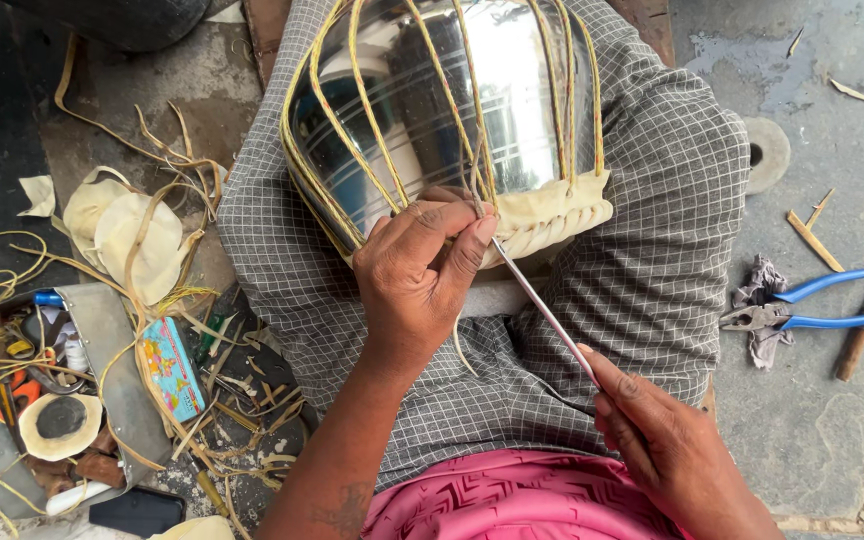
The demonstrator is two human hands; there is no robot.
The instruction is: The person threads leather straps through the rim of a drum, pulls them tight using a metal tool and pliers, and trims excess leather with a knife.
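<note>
Left hand (417, 275) is pinching the woven strip (552, 215) on the steel pot (452, 100) in the lap; right hand (667, 440) is gripping the needle (542, 305), which may slip and prick a finger.

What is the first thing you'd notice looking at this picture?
The big shiny metal pot at the top middle, resting on a checked cloth and caged in thin yellow cane strips. Just below it, the left hand pinches the pale woven band on the pot while the right hand holds a thin metal rod. Blue-handled pliers lie on the right.
</note>
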